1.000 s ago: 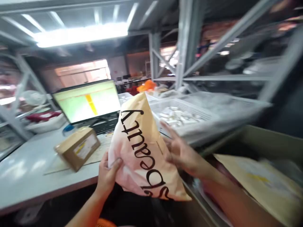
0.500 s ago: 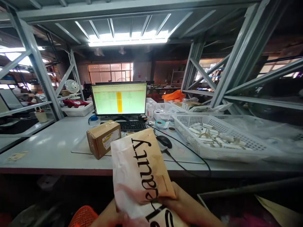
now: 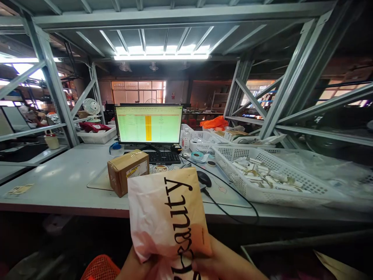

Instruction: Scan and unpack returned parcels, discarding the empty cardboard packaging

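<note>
A white and tan paper-like bag (image 3: 157,210) with large black lettering is held up in front of the desk's near edge. At its lower left side my left hand (image 3: 138,264) grips it, the fingers partly hidden by the bag. My right hand (image 3: 217,258) is closed on its lower right side, thumb lying over the front. Just behind the bag's upper left corner stands a taped cardboard box (image 3: 118,177) with a label. What the bag contains does not show.
A monitor (image 3: 132,126) and keyboard (image 3: 163,157) stand behind the box. Right of the bag are a mouse (image 3: 204,178), its cable, and a white basket (image 3: 247,189) of small packets. An orange basket (image 3: 100,268) sits below the desk; metal shelf posts (image 3: 55,85) frame the sides.
The bag has shifted slightly left and down and turned more upright, with both hands still on it. The camera view has moved a little too.
</note>
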Demonstrator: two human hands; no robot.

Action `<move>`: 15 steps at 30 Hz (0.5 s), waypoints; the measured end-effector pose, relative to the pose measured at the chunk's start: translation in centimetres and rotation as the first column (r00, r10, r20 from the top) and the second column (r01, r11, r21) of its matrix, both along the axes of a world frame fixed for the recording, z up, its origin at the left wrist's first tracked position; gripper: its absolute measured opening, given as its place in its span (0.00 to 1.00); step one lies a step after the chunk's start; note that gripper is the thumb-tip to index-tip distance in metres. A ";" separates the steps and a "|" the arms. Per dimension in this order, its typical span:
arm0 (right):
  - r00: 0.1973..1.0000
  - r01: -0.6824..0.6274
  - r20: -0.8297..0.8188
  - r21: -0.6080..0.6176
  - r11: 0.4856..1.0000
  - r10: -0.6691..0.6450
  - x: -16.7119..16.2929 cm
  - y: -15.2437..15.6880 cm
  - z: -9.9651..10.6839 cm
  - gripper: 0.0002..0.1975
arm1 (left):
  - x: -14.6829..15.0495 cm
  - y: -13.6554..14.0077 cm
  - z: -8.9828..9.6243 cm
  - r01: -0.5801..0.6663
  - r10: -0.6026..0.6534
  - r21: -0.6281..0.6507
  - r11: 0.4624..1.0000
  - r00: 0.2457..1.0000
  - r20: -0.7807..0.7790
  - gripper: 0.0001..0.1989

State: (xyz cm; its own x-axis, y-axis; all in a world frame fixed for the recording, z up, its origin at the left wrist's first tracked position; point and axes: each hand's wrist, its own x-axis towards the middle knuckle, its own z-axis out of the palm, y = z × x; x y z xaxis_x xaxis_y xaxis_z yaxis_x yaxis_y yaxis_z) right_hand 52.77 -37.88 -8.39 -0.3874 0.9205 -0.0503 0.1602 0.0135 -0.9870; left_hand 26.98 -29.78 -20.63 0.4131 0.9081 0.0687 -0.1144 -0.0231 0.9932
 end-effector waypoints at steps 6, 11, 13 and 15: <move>0.984 0.127 0.110 0.099 0.987 -0.137 0.2 0.2 -0.6 0.20 | 0.4 -0.2 4.3 0.113 -0.107 -0.103 0.988 0.992 0.068 0.33; 0.968 0.153 0.172 0.165 0.974 -0.181 0.1 0.6 -0.8 0.21 | -0.7 1.4 5.1 0.160 -0.162 -0.041 0.986 0.984 -0.071 0.27; 0.961 0.152 0.200 0.199 0.968 -0.192 0.4 0.8 -1.2 0.23 | -1.4 1.9 4.9 0.115 -0.117 -0.028 0.993 0.984 -0.136 0.26; 0.958 0.149 0.212 0.202 0.968 -0.192 0.6 1.0 -1.7 0.24 | -2.1 2.2 4.9 0.032 -0.037 -0.030 0.999 0.981 -0.190 0.25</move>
